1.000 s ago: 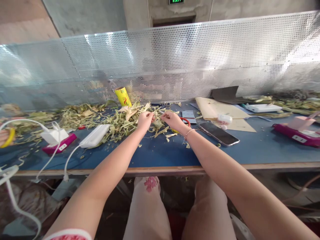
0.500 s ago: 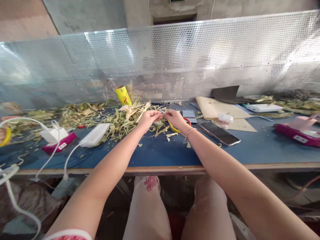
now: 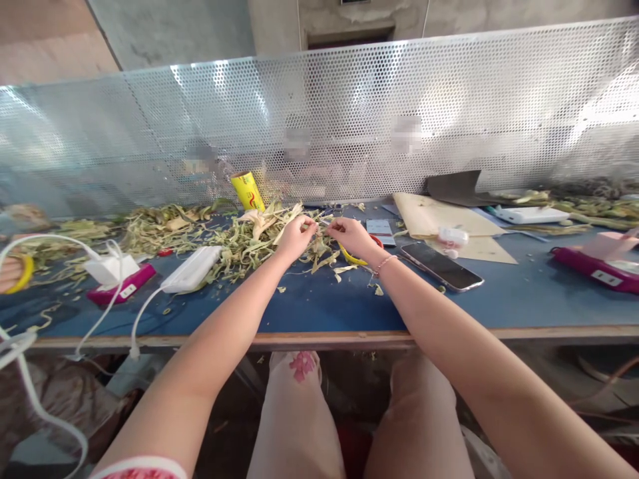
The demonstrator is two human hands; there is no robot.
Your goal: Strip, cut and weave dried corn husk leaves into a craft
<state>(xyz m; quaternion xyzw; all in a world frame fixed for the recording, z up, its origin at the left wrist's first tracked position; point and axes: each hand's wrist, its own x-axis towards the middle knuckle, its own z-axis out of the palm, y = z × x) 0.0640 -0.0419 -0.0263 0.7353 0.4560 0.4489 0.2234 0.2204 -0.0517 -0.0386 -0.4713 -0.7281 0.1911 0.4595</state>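
My left hand (image 3: 298, 237) is closed in a pinch at the right part of a heap of dry, pale green leaf strips (image 3: 244, 236). A short gap away, my right hand (image 3: 349, 234) is pinched too, its fingertips facing the left ones. Whatever thin piece each hand may hold is too small to make out. Below my right wrist lie yellow-and-red handles (image 3: 355, 258), partly hidden by the hand. A small printed card (image 3: 381, 232) is just beyond that wrist, and a dark phone (image 3: 442, 266) lies to its right.
A yellow tube (image 3: 247, 191) leans behind the heap, near a perforated metal screen (image 3: 339, 126). To the left are a white power bank (image 3: 192, 269) and a magenta power strip (image 3: 124, 285) with cables. Brown paper (image 3: 439, 219) lies right. Another person's hand (image 3: 10, 274) shows at far left.
My hands were together at the fingertips and have drawn apart, the left one shifting slightly left. The other person's hand at far left has come further into view.
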